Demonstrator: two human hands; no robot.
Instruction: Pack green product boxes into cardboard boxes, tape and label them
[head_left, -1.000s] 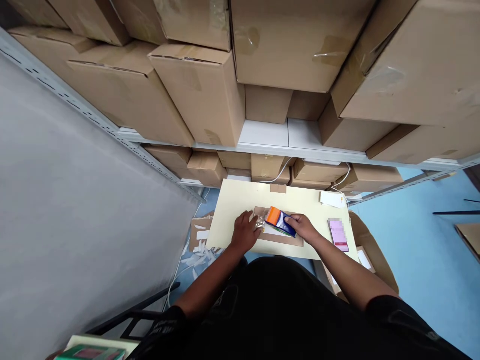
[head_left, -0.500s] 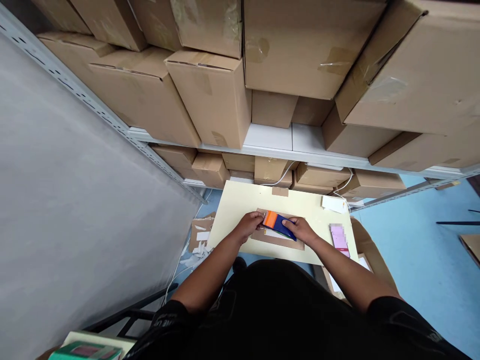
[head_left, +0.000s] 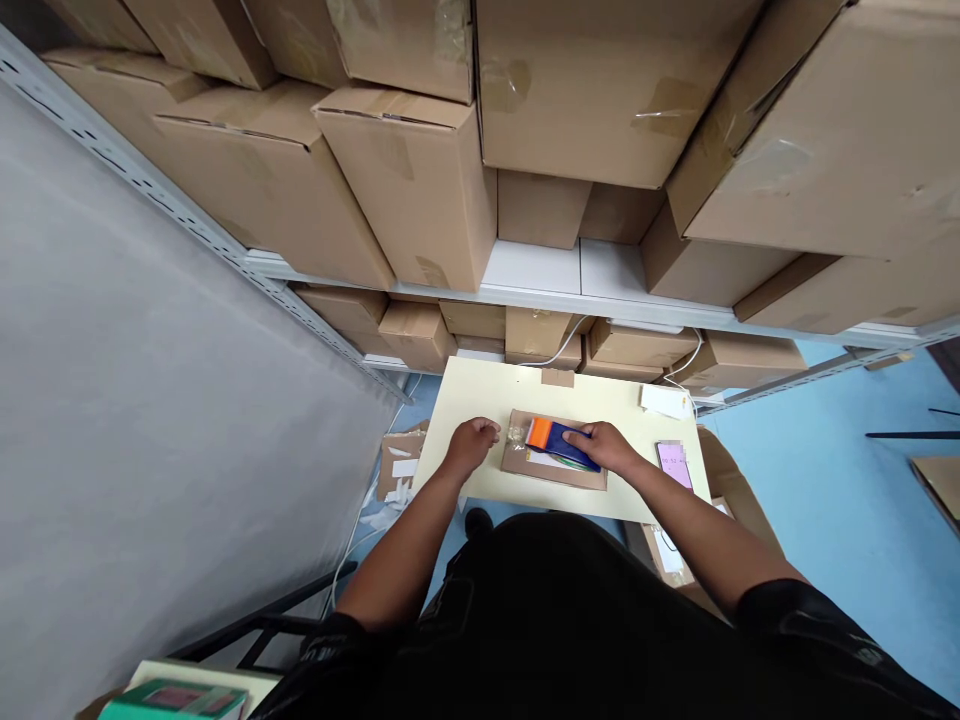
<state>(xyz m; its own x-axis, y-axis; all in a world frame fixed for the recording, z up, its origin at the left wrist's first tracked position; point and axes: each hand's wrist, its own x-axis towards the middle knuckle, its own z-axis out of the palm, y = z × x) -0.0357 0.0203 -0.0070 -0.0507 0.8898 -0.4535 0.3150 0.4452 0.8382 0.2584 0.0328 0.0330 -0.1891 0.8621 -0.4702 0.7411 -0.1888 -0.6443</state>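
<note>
My right hand [head_left: 606, 446] is wrapped round the blue end of a blue and orange tape dispenser [head_left: 553, 437]. Its orange end points left, over a flat cardboard box [head_left: 562, 479] on the small table. A shiny patch of clear tape [head_left: 517, 437] lies at the box's left end, and part of a white label shows below the dispenser. My left hand [head_left: 472, 446] is closed just left of the box, apart from it, with fingers curled together. Whether anything is between those fingertips is hidden.
The pale yellow table [head_left: 465, 400] carries a phone [head_left: 675, 466] and a white box [head_left: 664, 401] at the right. Beyond it stands a metal shelf [head_left: 540, 293] stacked with cardboard boxes. A grey wall [head_left: 150, 400] rises at the left. Paper scraps [head_left: 388, 506] lie on the floor.
My left hand has come away from the orange end of the dispenser and moved left, off the box. The right hand still holds the dispenser over the box.
</note>
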